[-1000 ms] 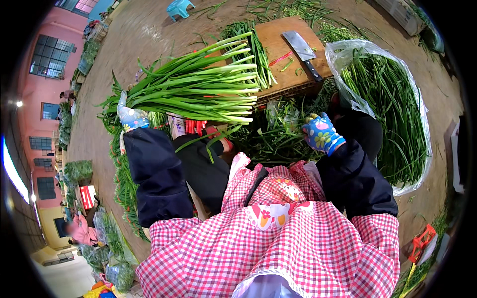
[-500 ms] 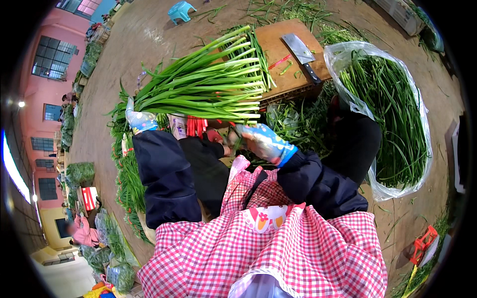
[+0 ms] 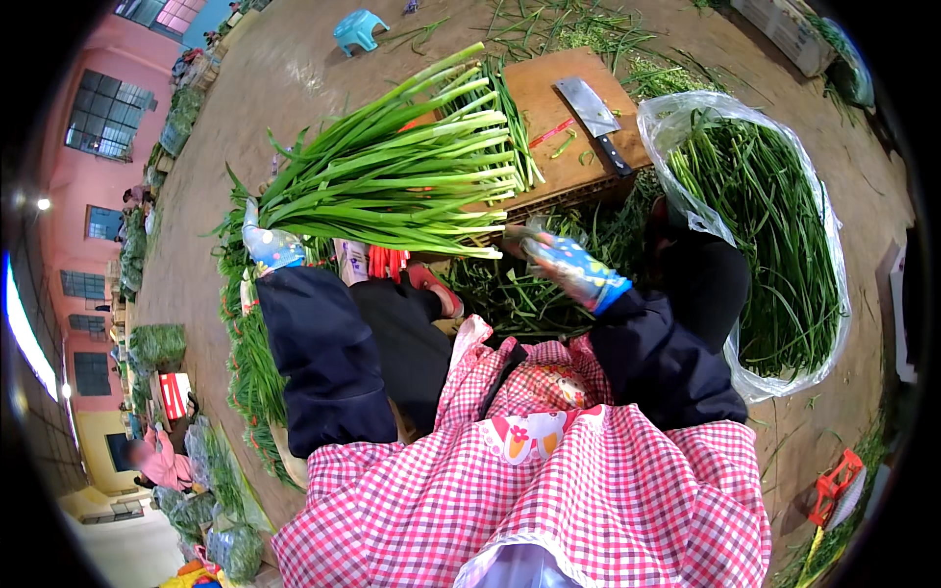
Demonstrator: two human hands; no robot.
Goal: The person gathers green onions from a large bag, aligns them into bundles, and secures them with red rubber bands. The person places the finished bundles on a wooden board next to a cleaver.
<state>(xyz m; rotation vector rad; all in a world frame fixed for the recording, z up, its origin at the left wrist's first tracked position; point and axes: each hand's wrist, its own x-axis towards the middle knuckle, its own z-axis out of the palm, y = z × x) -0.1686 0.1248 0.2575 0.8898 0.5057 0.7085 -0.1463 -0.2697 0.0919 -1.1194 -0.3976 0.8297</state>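
My left hand [image 3: 271,242], in a pale glove with a patterned cuff, is closed round the leafy end of a big bunch of garlic chives [image 3: 392,181]. The pale cut ends of that bunch point right, toward the wooden board. Just right of the lowest stalk ends is my right hand [image 3: 564,263], gloved, its fingers smeared by motion. Whether it holds anything does not show. Another bundle of chives [image 3: 510,118] lies behind the held bunch, on the board's left side. A cleaver [image 3: 588,106] with a black handle rests on the cutting board [image 3: 534,83].
On the right stands a clear plastic bag [image 3: 833,284] full of loose greens. Leaf scraps [image 3: 529,299] lie below the board, between my knees. More tied bundles [image 3: 257,358] are stacked at my left. A blue stool [image 3: 359,31] stands on the floor beyond.
My right hand has moved up and right, away from my lap, to beside the stalk ends. The held bunch has shifted slightly left and its lower stalks sag a little more.
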